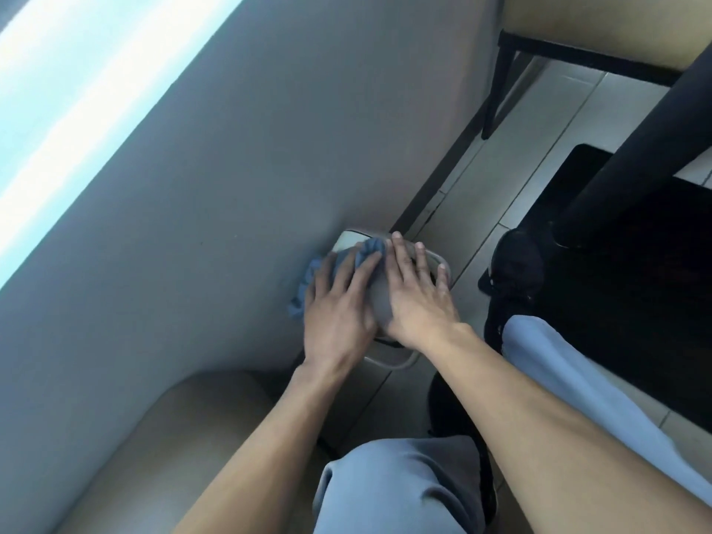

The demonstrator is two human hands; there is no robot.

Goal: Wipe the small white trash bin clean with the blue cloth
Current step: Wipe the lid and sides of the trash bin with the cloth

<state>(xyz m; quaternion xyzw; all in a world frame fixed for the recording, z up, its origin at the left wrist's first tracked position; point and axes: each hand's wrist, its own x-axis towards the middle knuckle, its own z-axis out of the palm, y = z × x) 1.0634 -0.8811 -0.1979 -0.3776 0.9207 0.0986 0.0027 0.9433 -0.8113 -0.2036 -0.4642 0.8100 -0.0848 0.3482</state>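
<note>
The small white trash bin [389,302] stands on the floor against the wall, under both hands. It could tip if the flat, empty right hand [414,298] slips. Left hand [339,317], fingers straight, presses the blue cloth [370,250]; bunched cloth may skip spots.

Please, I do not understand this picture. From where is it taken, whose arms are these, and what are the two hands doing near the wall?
There is no machine here: a person wears a camera on the head, so the one picture looks down along their own arms and knees. The small white trash bin stands on the tiled floor against the grey wall. The left hand presses the blue cloth flat onto the bin's top, fingers straight. The right hand lies flat on the bin beside it, probably steadying it; it holds nothing. A black shoe and a dark table leg are at the right, a beige seat at the lower left.
</note>
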